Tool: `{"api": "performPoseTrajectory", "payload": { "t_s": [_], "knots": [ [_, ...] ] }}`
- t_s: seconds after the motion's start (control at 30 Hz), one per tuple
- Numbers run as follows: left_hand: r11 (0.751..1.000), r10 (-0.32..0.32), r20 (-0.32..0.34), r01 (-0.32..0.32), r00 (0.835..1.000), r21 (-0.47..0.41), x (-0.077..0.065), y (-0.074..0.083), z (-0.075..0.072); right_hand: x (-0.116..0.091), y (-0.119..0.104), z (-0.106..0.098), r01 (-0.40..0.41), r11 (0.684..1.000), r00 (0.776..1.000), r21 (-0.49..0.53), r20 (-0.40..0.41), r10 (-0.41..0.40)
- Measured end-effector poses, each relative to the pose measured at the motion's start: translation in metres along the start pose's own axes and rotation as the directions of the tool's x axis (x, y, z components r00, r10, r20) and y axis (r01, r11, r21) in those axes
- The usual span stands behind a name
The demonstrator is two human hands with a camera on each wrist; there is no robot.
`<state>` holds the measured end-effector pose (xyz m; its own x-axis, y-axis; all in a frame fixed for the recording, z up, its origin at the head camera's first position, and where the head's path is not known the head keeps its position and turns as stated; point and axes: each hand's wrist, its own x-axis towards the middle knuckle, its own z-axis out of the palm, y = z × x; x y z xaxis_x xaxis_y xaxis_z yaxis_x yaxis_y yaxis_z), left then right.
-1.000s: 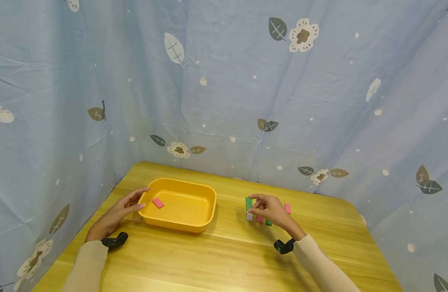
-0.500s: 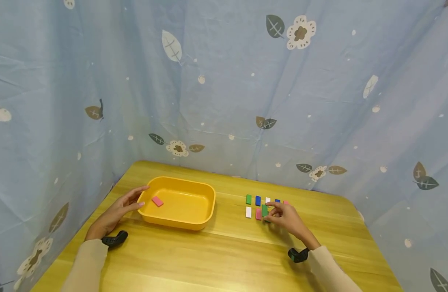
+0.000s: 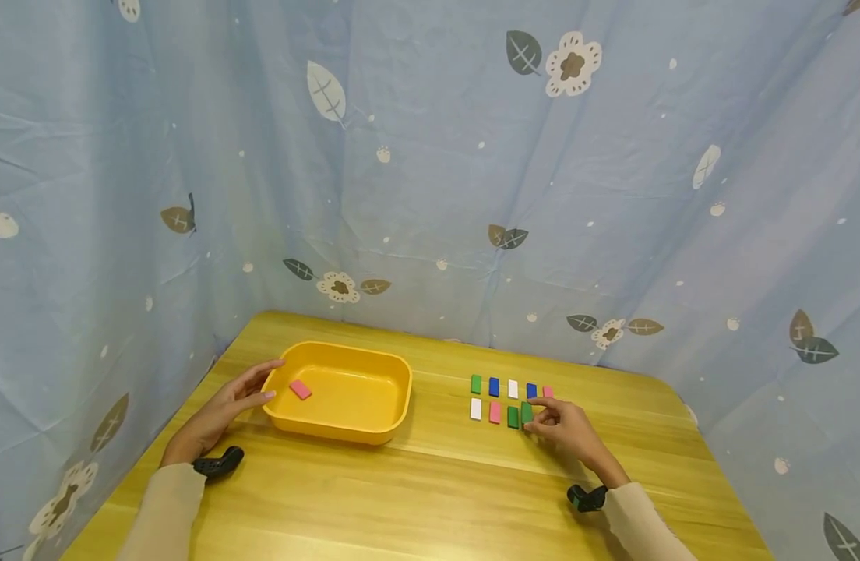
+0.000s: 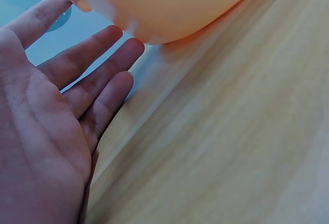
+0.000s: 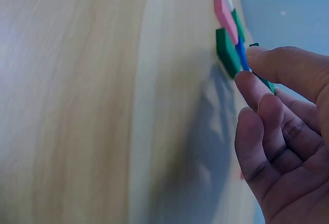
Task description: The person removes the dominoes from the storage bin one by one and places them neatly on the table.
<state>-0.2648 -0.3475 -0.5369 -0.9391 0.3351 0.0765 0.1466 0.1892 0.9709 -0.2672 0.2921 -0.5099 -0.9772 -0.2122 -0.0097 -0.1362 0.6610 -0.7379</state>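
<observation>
My right hand pinches a green domino-like tile between thumb and fingers, close over the table at the right end of the front row. Beside it lies another green tile, then a pink tile and a white tile. Behind them runs a second row: green, blue, white, blue and pink. My left hand rests at the left rim of a yellow basin, its fingers fairly straight in the left wrist view. Inside the basin lies one pink tile.
The wooden table backs onto a blue patterned curtain, which also closes in the left and right sides. A black wrist device sits on the left wrist, and a similar one on the right.
My right hand has carried the green tile rightward from over the left end of the rows to the front row's right end. More tiles now show. The left hand stays at the basin.
</observation>
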Motion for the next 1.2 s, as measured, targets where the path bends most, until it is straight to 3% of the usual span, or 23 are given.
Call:
{"api": "performPoseTrajectory", "payload": {
  "t_s": [0.23,0.7,0.97,1.2],
  "knots": [
    [1.0,-0.005,-0.002,0.005,1.0,0.006,0.0,0.002,0.001,-0.003,0.011,-0.003,-0.051,0.998,0.999,0.031,0.009,0.051],
    [1.0,0.002,0.012,-0.002,1.0,-0.012,-0.001,0.003,0.001,0.001,0.022,-0.005,-0.056,0.998,0.997,0.039,0.052,0.054],
    [1.0,-0.003,0.0,0.003,1.0,-0.014,-0.001,0.002,0.002,0.005,0.011,-0.019,-0.039,0.995,0.988,0.091,0.151,0.025],
    [1.0,0.004,0.0,-0.004,1.0,0.0,0.0,0.002,0.002,0.021,-0.017,-0.024,0.021,0.993,0.99,0.119,0.133,-0.037]
  ]
}}
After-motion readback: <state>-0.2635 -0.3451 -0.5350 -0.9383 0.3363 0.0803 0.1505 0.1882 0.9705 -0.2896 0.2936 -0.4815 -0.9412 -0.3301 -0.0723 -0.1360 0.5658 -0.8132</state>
